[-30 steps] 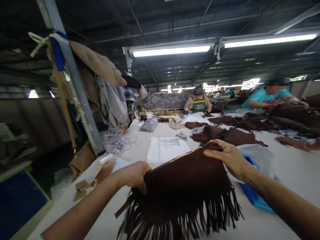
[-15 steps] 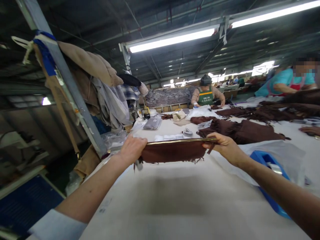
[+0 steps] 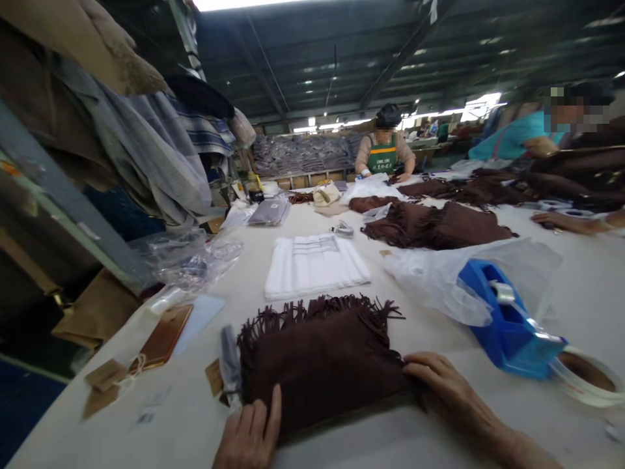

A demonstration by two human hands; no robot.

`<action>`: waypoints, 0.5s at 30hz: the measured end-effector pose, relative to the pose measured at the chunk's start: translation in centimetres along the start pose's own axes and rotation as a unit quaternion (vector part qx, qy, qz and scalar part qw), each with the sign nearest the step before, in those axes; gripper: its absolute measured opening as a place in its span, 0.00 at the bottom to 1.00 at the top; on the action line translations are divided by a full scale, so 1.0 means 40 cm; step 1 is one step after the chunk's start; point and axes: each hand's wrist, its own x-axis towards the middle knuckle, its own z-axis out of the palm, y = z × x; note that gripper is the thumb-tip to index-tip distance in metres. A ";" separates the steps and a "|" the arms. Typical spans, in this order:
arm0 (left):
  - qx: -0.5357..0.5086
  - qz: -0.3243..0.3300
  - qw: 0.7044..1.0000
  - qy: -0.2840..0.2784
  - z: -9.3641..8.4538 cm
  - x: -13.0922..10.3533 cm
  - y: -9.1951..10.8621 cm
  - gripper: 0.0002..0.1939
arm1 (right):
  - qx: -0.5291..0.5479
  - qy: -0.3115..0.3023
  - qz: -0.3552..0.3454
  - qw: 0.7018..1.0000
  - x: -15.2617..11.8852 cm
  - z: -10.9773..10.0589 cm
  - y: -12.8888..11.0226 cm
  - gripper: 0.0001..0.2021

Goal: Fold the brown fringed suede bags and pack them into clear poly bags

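A dark brown fringed bag [image 3: 319,368] lies on the white table [image 3: 185,417], its fringe pointing to the far side. My left hand [image 3: 251,433] is closed on the bag's near left corner, one finger stretched over the fabric; its thumb is hidden. At the right edge, my right hand [image 3: 446,394] pinches the bag's side. Close to the bag's left side are a small clear-wrapped grey item [image 3: 229,361] and a brown tag [image 3: 213,378]. Beyond the fringe lies a folded white cloth [image 3: 317,264] with grey stripes.
On the right stand a blue tape dispenser [image 3: 508,326] and a tape roll [image 3: 588,374] beside thin plastic wrapping [image 3: 434,280]. A phone [image 3: 163,335] and card tags [image 3: 105,381] lie left. Brown fringed bags [image 3: 439,225] are farther back. Two co-workers stand across the table.
The bag has come down and nearer, from held up with its gold zipper on top to lying flat. My view has tilted down, showing the phone, the tags and more of the white cloth.
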 end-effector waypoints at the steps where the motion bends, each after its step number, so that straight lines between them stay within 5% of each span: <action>1: -0.019 -0.011 1.000 0.017 -0.003 0.008 0.013 0.20 | -0.019 0.044 0.022 0.999 -0.007 -0.007 -0.005 0.16; 3: -0.088 0.000 0.993 0.073 -0.006 0.043 0.042 0.20 | -0.050 0.123 0.068 0.989 -0.001 -0.025 -0.038 0.18; 5: -0.162 0.038 0.978 0.123 -0.001 0.088 0.075 0.20 | -0.027 0.127 0.090 0.987 0.026 -0.033 -0.099 0.20; 9: -0.203 0.052 0.971 0.114 0.032 0.143 0.124 0.20 | 0.092 -0.065 0.073 0.991 0.118 0.025 -0.212 0.21; 12: -0.205 0.064 0.971 0.105 0.059 0.139 0.127 0.21 | 0.033 -0.129 0.144 0.981 0.171 0.096 -0.172 0.24; 15: -0.204 0.076 0.970 0.111 0.067 0.125 0.121 0.22 | -0.087 -0.041 0.283 0.954 0.175 0.101 -0.045 0.24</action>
